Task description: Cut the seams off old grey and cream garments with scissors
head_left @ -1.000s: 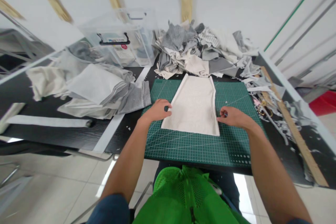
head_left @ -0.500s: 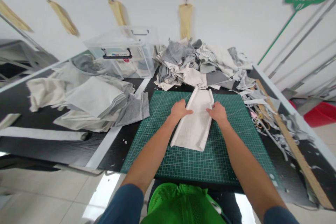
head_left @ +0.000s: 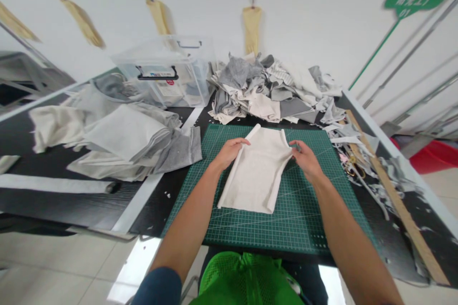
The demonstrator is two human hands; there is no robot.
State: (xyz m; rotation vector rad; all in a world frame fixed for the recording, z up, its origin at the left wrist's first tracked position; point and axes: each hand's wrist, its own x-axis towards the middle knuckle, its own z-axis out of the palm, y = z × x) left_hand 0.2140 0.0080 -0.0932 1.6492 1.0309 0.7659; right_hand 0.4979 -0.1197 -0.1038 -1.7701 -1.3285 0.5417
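Observation:
A white piece of fabric (head_left: 255, 171) lies on the green cutting mat (head_left: 307, 200), with its two long edges curled inward. My left hand (head_left: 231, 151) pinches the fabric's left edge between thumb and fingers. On the other side, my right hand (head_left: 305, 156) grips the right edge and pulls it slightly outward, lifting it off the mat there. The middle of the cloth is fairly flat, with light creases.
Behind the mat rises a heap of grey and white scraps (head_left: 265, 88). To the left are stacked cloths (head_left: 125, 133) and a clear plastic box (head_left: 164, 76). A wooden strip (head_left: 397, 195), scissors (head_left: 354, 170) and cut shreds lie on the right.
My hands have moved apart, and the fabric between them is spread wider. Its curled edges have opened out, and its near end has shifted slightly left and toward me.

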